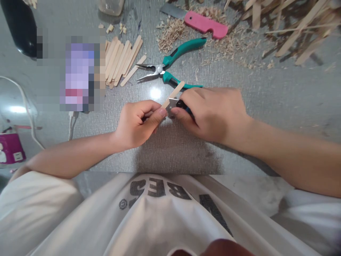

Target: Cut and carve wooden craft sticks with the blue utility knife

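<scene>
My left hand [142, 122] pinches a flat wooden craft stick [177, 90] between thumb and fingers, its rounded free end pointing up and to the right. In my right hand [213, 112] is a utility knife [181, 104] with a dark handle, mostly covered by my fingers. The short blade lies against the stick's edge or very close to it, just right of my left thumb. Just beyond the hands lie needle-nose pliers [159, 69] with green handles, jaws spread. Several craft sticks [121, 60] lie bunched behind my left hand, one of them under a plier jaw.
A pink-handled folding blade [206, 25] lies among wood shavings [172, 33] at the back. Wooden strips [301, 32] pile up at the back right. To the left are a blurred-out device [78, 76], a white cable [25, 99], a purple power socket [12, 149] and a black object [21, 28].
</scene>
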The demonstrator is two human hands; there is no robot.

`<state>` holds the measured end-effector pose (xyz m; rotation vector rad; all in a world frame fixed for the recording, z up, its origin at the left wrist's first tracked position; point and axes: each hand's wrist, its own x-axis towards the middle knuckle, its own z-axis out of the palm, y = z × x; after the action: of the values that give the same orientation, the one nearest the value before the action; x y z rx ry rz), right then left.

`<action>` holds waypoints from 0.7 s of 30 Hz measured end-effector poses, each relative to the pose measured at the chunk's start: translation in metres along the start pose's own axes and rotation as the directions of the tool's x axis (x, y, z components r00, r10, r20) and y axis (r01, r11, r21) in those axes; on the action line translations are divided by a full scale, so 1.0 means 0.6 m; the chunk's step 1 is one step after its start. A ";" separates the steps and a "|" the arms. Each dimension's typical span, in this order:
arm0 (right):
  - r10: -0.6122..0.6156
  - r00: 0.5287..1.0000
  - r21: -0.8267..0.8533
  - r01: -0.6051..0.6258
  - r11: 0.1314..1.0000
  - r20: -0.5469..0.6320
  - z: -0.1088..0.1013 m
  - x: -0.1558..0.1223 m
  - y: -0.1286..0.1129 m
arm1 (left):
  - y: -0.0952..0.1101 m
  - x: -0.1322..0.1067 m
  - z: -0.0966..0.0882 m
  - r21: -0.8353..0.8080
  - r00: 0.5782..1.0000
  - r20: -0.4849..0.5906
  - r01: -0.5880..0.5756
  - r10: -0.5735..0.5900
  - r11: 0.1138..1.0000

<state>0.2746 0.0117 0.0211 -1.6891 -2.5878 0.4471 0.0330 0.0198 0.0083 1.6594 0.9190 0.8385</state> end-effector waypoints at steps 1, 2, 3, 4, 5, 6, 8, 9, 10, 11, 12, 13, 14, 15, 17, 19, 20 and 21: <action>0.007 1.000 0.000 -0.007 1.000 0.002 -0.001 0.001 0.000 | 0.000 0.000 0.000 -0.001 1.000 0.000 0.004 -0.004 1.000; 0.015 1.000 -0.001 -0.015 1.000 -0.002 -0.002 0.002 0.001 | 0.000 0.000 0.000 -0.002 1.000 -0.002 0.008 -0.008 1.000; 0.025 1.000 -0.002 -0.025 1.000 -0.011 -0.002 0.003 0.002 | 0.000 -0.001 0.000 -0.006 1.000 -0.005 0.010 -0.010 1.000; 0.033 0.999 -0.004 -0.034 0.999 -0.020 -0.003 0.003 0.002 | 0.000 -0.001 0.000 -0.010 1.000 -0.009 0.009 -0.010 1.000; 0.039 0.999 -0.007 -0.039 0.999 -0.023 -0.003 0.004 0.003 | 0.000 -0.001 0.000 -0.015 1.000 -0.012 0.006 -0.006 1.000; 0.041 0.999 -0.009 -0.042 0.999 -0.019 -0.003 0.004 0.003 | 0.000 -0.001 0.000 -0.019 1.000 -0.014 0.001 -0.001 1.000; 0.037 0.999 -0.008 -0.037 0.999 0.007 -0.003 0.004 0.002 | -0.001 -0.001 0.000 -0.023 1.000 -0.011 -0.006 0.005 1.000; 0.034 0.999 -0.005 -0.034 0.999 0.018 -0.003 0.004 0.002 | -0.001 -0.001 0.000 -0.022 1.000 -0.007 -0.002 0.002 1.000; 0.031 0.999 -0.001 -0.031 1.000 0.025 -0.004 0.004 0.001 | -0.001 -0.001 0.000 -0.020 1.000 -0.005 0.006 -0.006 1.000; 0.032 0.999 0.002 -0.032 0.999 0.026 -0.004 0.004 0.001 | -0.001 -0.001 0.000 -0.016 1.000 -0.004 0.016 -0.016 1.000; 0.035 0.999 0.002 -0.035 0.999 0.026 -0.004 0.004 0.000 | -0.001 -0.001 0.001 -0.013 1.000 -0.005 0.026 -0.026 1.000; 0.039 0.999 -0.001 -0.039 0.999 0.025 -0.005 0.004 0.000 | -0.001 -0.001 0.001 -0.009 0.999 -0.005 0.035 -0.035 0.999; 0.044 0.999 -0.004 -0.044 0.999 0.025 -0.005 0.004 0.000 | -0.001 -0.001 0.001 -0.005 0.999 -0.006 0.043 -0.043 0.999; 0.048 0.998 -0.007 -0.048 0.999 0.027 -0.006 0.005 0.000 | -0.001 -0.001 0.001 -0.002 0.999 -0.005 0.048 -0.048 0.999; 0.053 0.998 -0.007 -0.053 0.999 0.037 -0.008 0.006 -0.001 | 0.000 -0.001 0.001 -0.001 0.998 -0.001 0.056 -0.056 0.998; 0.065 0.997 -0.005 -0.065 0.998 0.045 -0.011 0.007 -0.001 | 0.002 -0.001 0.001 -0.003 0.998 -0.004 0.059 -0.059 0.998; 0.078 0.996 -0.009 -0.077 0.997 0.045 -0.013 0.008 -0.001 | 0.003 -0.001 0.001 -0.004 0.998 -0.006 0.058 -0.058 0.998; 0.092 0.994 -0.016 -0.092 0.996 0.050 -0.014 0.009 -0.001 | 0.003 -0.001 0.001 -0.003 0.998 -0.007 0.057 -0.057 0.998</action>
<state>0.2734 0.0181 0.0288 -1.8311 -2.5610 0.4822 0.0334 0.0189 0.0099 1.6209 0.9651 0.8070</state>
